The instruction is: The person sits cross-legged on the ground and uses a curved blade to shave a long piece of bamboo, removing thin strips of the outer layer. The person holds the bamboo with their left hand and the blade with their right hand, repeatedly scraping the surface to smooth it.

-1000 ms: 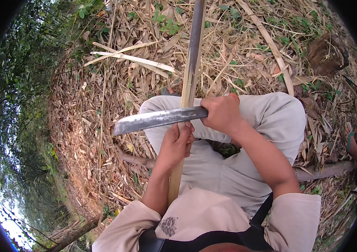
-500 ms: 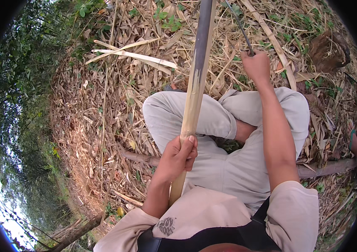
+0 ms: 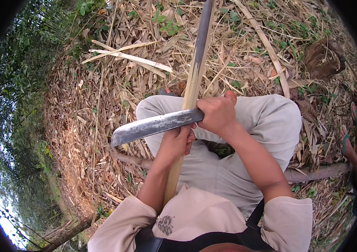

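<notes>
A long bamboo pole [image 3: 193,82], dark at its far part and pale where the skin is stripped, runs from my chest out past the top of the view. My left hand [image 3: 176,145] is closed round it near the lower end. In my right hand [image 3: 219,113] I grip a machete [image 3: 157,124] by its handle, which my fingers hide. Its broad grey blade points left and lies across the pole, just beyond my left hand. Whether the edge bites into the bamboo I cannot tell.
Dry leaves cover the ground. Pale split strips [image 3: 130,55] lie crossed at the far left, a long curved strip [image 3: 266,42] at the far right. A stump [image 3: 323,59] stands right of it. A branch [image 3: 321,171] lies beside my crossed legs. Another person's sandalled foot [image 3: 347,145] shows at the right.
My right hand has swung the machete from far right in toward me and left, so its blade now crosses the pole. My left hand keeps its hold on the bamboo.
</notes>
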Available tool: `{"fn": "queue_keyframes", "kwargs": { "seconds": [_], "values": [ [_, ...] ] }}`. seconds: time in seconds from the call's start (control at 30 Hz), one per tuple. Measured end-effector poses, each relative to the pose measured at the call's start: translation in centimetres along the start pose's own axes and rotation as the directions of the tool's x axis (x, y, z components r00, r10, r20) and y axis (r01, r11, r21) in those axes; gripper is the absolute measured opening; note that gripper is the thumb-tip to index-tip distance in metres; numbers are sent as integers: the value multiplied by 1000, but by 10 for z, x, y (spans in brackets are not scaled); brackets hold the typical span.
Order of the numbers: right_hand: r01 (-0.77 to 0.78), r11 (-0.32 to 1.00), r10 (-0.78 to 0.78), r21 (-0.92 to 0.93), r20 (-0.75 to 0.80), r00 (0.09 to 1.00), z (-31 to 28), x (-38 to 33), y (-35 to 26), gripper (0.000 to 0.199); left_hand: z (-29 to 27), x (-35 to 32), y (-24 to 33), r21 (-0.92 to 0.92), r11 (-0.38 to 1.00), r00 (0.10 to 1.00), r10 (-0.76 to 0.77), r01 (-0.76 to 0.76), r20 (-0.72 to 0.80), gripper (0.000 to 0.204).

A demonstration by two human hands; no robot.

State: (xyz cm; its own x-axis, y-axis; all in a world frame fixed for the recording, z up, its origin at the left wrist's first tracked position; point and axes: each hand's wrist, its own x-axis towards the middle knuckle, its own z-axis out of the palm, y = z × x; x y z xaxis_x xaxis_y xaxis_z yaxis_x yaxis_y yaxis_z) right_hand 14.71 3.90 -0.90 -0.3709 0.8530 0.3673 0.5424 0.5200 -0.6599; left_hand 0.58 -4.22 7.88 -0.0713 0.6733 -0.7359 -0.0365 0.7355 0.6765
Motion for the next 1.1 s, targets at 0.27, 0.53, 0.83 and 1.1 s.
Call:
{"fn": "queue_keyframes", "kwargs": {
  "seconds": [0.27,0.53,0.83,1.1],
  "values": [
    [-102,995,101,4,72,992,0,9,9,13,5,-8,-2,54,998,999,11,-9,-43,33],
    [-156,982,165,-105,83,983,-1,21,24,11,-7,-13,0,27,999,998,40,-38,-51,34],
    [-141,984,145,-105,29,989,-6,17,28,9,-4,-10,-9,6,1000,1000,7,-7,-10,33],
    [-259,956,276,-136,118,954,-8,21,42,13,-3,-11,-11,-24,1000,1000,-2,2,0,33]
  ]
}}
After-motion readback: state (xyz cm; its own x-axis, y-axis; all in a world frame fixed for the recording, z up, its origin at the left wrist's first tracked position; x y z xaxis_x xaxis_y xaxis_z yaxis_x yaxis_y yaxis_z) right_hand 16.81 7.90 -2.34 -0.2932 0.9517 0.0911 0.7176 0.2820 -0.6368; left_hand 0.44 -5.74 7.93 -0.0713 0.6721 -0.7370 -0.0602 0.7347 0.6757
